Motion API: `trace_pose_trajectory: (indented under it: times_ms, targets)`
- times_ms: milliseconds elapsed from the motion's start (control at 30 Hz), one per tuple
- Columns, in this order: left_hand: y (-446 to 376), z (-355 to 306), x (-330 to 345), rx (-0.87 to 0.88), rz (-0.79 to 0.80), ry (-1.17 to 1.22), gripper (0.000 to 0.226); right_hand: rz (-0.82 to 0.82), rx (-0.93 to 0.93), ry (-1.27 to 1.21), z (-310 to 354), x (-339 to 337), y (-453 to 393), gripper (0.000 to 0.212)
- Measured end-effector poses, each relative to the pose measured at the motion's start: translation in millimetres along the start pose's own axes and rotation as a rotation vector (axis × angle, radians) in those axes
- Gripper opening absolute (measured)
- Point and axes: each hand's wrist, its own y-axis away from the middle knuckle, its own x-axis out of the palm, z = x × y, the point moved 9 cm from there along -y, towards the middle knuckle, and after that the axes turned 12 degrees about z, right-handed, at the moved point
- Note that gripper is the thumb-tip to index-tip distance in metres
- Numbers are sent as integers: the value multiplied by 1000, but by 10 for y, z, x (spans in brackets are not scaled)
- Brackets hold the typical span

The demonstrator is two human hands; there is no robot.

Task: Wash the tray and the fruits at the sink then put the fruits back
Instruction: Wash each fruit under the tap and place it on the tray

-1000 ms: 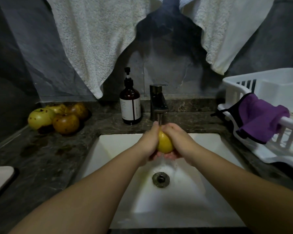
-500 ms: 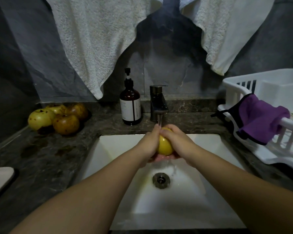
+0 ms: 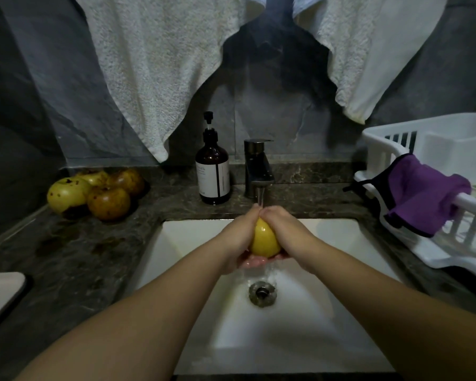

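Fruits await washing: left hand [image 3: 238, 237] and right hand [image 3: 289, 235] cup one yellow fruit [image 3: 264, 240] under the running tap [image 3: 259, 171], four others [image 3: 94, 191] piled far left.

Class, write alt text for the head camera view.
Both hands, left and right, cup a yellow fruit under the running tap over a white sink. Four more fruits sit on the counter at left.
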Motion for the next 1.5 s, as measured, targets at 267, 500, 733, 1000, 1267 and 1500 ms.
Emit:
trace_pose_trajectory:
  times_ms: [267,500,733,1000,1267,1500]
  targets:
    - [47,22,-52,-11,-2,37,65,57,-48,62,81,101,12,36]
    - [55,7,-10,10,19,93,64,10,-55,29,131,79,4,28]
    - [66,-40,-85,38,-12,70,64,13,-69,13,137,102,2,42]
    - [65,16,-103,0,-38,50,71,-23,-78,85,153,94,14,38]
    - [97,0,-98,20,-5,117,66,-26,-136,88,226,118,3,37]
    - [113,-109,-156,113,-138,-5,51,-52,-36,54,132,63,-4,48]
